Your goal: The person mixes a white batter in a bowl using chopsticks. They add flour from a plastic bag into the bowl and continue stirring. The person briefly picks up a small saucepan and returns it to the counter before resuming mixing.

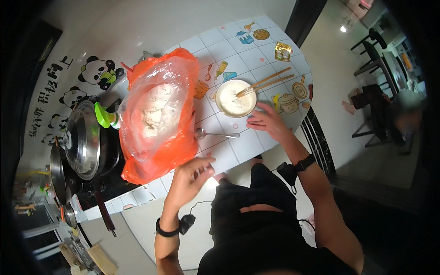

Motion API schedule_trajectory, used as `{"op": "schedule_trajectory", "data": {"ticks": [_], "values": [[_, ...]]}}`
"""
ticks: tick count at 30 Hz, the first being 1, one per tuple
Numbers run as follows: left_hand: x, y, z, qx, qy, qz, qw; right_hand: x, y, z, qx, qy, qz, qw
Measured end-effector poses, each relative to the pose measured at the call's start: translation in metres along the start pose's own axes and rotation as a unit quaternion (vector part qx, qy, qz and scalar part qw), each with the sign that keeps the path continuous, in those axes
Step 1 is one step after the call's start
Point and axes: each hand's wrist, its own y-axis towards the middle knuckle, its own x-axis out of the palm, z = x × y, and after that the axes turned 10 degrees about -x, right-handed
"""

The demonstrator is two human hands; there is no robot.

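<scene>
A round bowl [223, 110] of pale, creamy mixture stands on the tiled-pattern counter, with a pair of wooden chopsticks [275, 79] leaning over its right rim. My right hand [266, 122] is beside the bowl's lower right edge, fingers spread and holding nothing; whether a fingertip touches the rim I cannot tell. My left hand [194, 178] hovers near the counter's front edge, empty, fingers loosely curved. Left of the bowl, white flour [160, 106] lies in a clear plastic bag within an orange plastic bag [175, 147]. A metal spoon [220, 134] rests between the bag and my right hand.
A lidded wok [84, 141] and another pan [59, 172] stand on the black hob at left, a handle jutting past the edge. A green spray-bottle head [103, 116] is behind the bag. A gold packet [283, 51] lies far right. Another person [381, 110] sits in the room beyond.
</scene>
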Motion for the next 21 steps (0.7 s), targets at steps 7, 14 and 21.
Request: {"op": "schedule_trajectory", "data": {"ticks": [7, 14, 21], "values": [[0.073, 0.077, -0.033, -0.052, -0.029, 0.232, 0.971, -0.013, 0.036, -0.012, 0.057, 0.055, -0.132, 0.988], [0.093, 0.089, -0.024, -0.127, -0.209, 0.279, 0.929, -0.014, 0.050, -0.009, 0.066, 0.111, -0.160, 0.979], [0.088, 0.101, -0.031, -0.163, -0.417, 0.252, 0.858, -0.009, 0.023, -0.036, 0.079, 0.100, -0.140, 0.982]]}}
